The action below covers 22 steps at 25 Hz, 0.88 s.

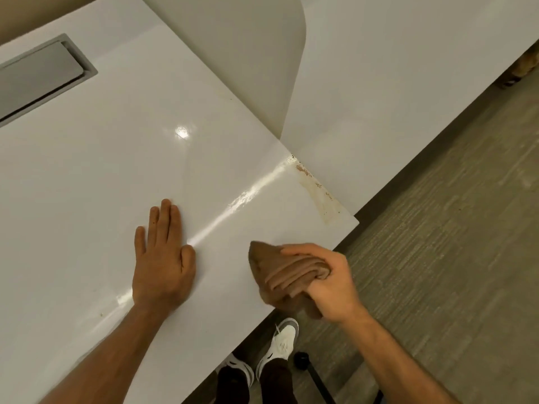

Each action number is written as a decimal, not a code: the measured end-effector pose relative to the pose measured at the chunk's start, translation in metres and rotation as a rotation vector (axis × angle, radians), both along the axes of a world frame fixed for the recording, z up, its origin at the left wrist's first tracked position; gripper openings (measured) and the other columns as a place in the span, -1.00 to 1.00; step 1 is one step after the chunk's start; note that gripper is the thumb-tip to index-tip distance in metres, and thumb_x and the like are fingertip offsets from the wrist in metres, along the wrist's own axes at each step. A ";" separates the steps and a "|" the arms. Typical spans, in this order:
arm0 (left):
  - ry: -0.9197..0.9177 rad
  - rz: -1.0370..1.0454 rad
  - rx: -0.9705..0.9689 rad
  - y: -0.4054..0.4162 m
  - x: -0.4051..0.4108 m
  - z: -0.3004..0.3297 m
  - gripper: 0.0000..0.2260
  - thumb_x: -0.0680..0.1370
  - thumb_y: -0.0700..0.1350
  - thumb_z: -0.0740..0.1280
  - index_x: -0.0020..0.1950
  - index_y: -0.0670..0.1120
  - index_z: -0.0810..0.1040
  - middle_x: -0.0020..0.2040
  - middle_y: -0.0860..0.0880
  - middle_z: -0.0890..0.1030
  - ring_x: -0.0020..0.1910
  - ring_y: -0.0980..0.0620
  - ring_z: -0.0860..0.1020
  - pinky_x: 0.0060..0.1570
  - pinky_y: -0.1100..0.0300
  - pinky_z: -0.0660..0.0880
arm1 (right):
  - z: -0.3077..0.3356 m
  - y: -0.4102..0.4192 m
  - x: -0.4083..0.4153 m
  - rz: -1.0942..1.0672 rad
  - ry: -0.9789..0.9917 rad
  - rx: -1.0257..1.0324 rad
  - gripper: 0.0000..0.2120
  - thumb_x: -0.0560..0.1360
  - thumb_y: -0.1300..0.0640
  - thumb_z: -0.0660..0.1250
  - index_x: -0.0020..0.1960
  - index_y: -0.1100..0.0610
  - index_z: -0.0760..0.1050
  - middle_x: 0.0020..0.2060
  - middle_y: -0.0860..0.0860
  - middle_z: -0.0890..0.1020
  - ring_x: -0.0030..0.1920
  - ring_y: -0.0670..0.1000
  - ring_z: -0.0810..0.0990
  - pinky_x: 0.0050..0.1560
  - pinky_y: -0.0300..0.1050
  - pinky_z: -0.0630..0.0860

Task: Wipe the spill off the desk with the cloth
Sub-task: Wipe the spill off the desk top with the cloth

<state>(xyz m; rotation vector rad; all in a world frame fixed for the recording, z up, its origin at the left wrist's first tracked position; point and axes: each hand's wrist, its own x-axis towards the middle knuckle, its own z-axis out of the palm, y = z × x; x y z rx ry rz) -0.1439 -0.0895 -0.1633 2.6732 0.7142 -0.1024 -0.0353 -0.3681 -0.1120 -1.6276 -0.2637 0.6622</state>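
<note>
The brown cloth, folded into layers, lies at the near edge of the white table. The right hand grips it, fingers curled around the folds. A brownish spill marks the table's right edge, apart from the cloth. The left hand lies flat on the table, fingers straight. Below the edge, 2 white shoes stand on the floor.

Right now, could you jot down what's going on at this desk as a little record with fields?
Desk: white glossy top
Spill: brownish stain along the desk's right edge, near the corner
Cloth: tan, folded, at the desk's near edge
Right hand: grips the cloth, apart from the spill
Left hand: flat on the desk, fingers straight
Wiping: stain not yet cleared
Floor: grey, with white shoes below the desk edge
</note>
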 end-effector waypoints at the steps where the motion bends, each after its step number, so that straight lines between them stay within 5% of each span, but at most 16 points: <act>1: 0.002 0.001 0.000 0.001 0.000 -0.001 -0.32 0.60 -0.02 -0.05 0.73 -0.12 -0.07 0.74 -0.02 -0.10 0.71 0.01 -0.16 0.67 -0.08 -0.18 | 0.005 -0.011 0.015 -0.174 -0.026 -0.009 -0.65 0.36 0.18 0.47 0.13 -0.04 0.70 0.02 -0.03 0.75 0.07 0.00 0.72 0.11 -0.13 0.64; 5: 0.007 0.000 0.004 -0.005 0.001 -0.002 -0.32 0.58 -0.03 -0.05 0.72 -0.15 -0.04 0.74 -0.07 -0.05 0.72 -0.06 -0.10 0.66 -0.11 -0.15 | 0.002 -0.024 0.061 -0.536 -0.155 -0.283 -0.60 0.45 0.21 0.39 0.27 -0.01 0.64 0.08 -0.13 0.72 0.13 -0.12 0.67 0.21 -0.06 0.62; 8: 0.002 0.006 0.003 -0.004 0.004 0.000 -0.31 0.58 -0.04 -0.05 0.72 -0.16 -0.02 0.74 -0.08 -0.03 0.71 -0.08 -0.09 0.66 -0.11 -0.15 | -0.022 0.000 0.062 -0.329 -0.425 -0.650 -0.37 0.47 0.31 0.43 0.51 0.09 0.42 0.47 0.10 0.48 0.48 0.10 0.41 0.48 0.18 0.38; 10: 0.004 -0.002 0.010 -0.004 0.005 -0.001 -0.31 0.57 -0.03 -0.05 0.72 -0.17 -0.01 0.74 -0.08 -0.03 0.71 -0.08 -0.09 0.66 -0.10 -0.15 | -0.034 0.010 0.061 -0.260 -0.568 -0.722 -0.30 0.44 0.28 0.49 0.54 0.14 0.37 0.50 0.18 0.42 0.50 0.17 0.35 0.46 0.24 0.37; 15: 0.015 -0.001 0.016 -0.003 0.003 -0.002 -0.31 0.57 -0.02 -0.06 0.72 -0.15 -0.03 0.74 -0.06 -0.06 0.72 -0.05 -0.11 0.66 -0.11 -0.14 | -0.038 0.021 0.039 -0.181 -0.591 -0.629 -0.29 0.36 0.25 0.55 0.48 0.05 0.45 0.43 0.09 0.51 0.42 0.12 0.45 0.35 0.22 0.50; 19: 0.023 -0.003 0.022 -0.004 0.003 -0.001 -0.31 0.58 -0.02 -0.06 0.73 -0.13 -0.05 0.74 -0.04 -0.07 0.72 -0.03 -0.12 0.66 -0.10 -0.14 | -0.034 0.035 -0.001 -0.027 -0.612 -0.443 -0.44 0.33 0.27 0.48 0.34 0.10 0.61 0.33 0.05 0.61 0.34 0.02 0.53 0.34 0.00 0.49; 22: 0.026 -0.005 0.017 -0.005 0.003 0.001 -0.31 0.59 -0.01 -0.05 0.73 -0.13 -0.07 0.74 -0.03 -0.09 0.71 -0.02 -0.14 0.66 -0.07 -0.17 | -0.024 0.035 -0.004 -0.084 -0.296 -0.252 -0.50 0.35 0.34 0.42 0.23 -0.03 0.68 0.19 -0.12 0.68 0.22 -0.11 0.61 0.30 -0.08 0.57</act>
